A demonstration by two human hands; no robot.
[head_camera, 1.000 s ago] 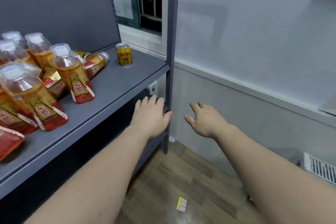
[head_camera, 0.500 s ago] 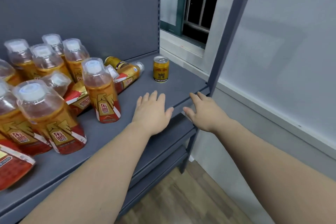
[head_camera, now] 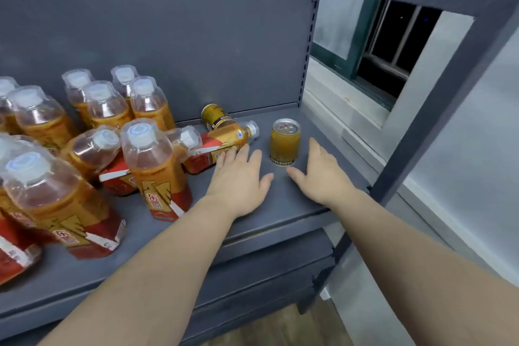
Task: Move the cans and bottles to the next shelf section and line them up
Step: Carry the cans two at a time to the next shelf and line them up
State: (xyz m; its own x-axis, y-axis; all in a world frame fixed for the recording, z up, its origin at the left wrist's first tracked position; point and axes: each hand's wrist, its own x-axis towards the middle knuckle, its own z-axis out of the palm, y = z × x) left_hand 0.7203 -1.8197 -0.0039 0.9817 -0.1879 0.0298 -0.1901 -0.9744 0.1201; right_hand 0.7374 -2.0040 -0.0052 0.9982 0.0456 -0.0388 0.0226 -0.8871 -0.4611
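Head view: a small gold can (head_camera: 284,142) stands upright on the grey shelf (head_camera: 280,211). The right hand (head_camera: 320,174) lies just right of the can, fingers straight and spread, holding nothing. The left hand (head_camera: 238,177) lies just left of the can, also flat and empty, its fingertips at a toppled orange-drink bottle (head_camera: 222,146). A second can (head_camera: 216,116) lies on its side behind and left of the upright can. Farther left, many bottles (head_camera: 153,160) crowd together, most of them standing.
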